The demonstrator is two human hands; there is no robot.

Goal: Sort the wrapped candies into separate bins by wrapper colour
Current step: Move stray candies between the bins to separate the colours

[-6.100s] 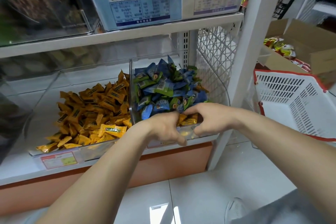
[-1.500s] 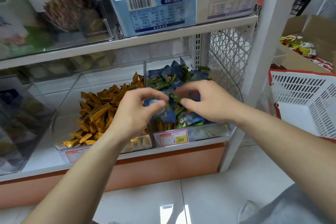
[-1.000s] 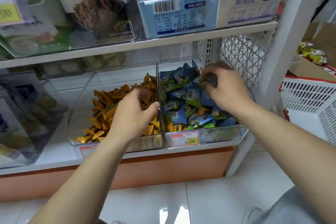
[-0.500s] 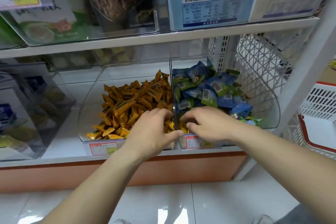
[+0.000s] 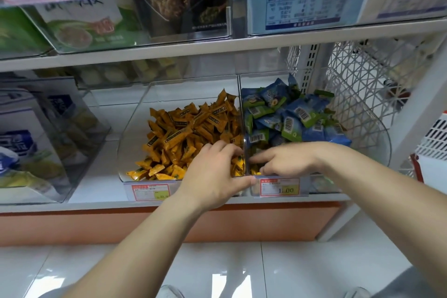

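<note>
Two clear bins stand side by side on the lower shelf. The left bin point(image 5: 135, 143) holds a heap of orange-yellow candies point(image 5: 188, 133). The right bin point(image 5: 377, 143) holds blue and green candies point(image 5: 287, 116), with a few yellow candies point(image 5: 254, 172) at its front left corner. My left hand point(image 5: 215, 176) rests over the front of the left bin, fingers bent down among the orange-yellow candies, thumb along the rim. My right hand point(image 5: 283, 159) reaches into the front of the right bin, fingers pointing left just above the yellow candies. Both hands' fingertips are hidden.
A clear divider wall point(image 5: 243, 128) separates the bins. Price tags point(image 5: 280, 186) hang on the bin fronts. A further clear bin point(image 5: 55, 143) with packets sits at the left, a white mesh panel point(image 5: 362, 94) and a white-and-red basket point(image 5: 433, 143) at the right. Boxed goods fill the upper shelf point(image 5: 217, 48).
My right hand came down from the top of the blue and green heap to the bin's front left corner. My left hand moved forward over the left bin's rim. The view shifted left and closer.
</note>
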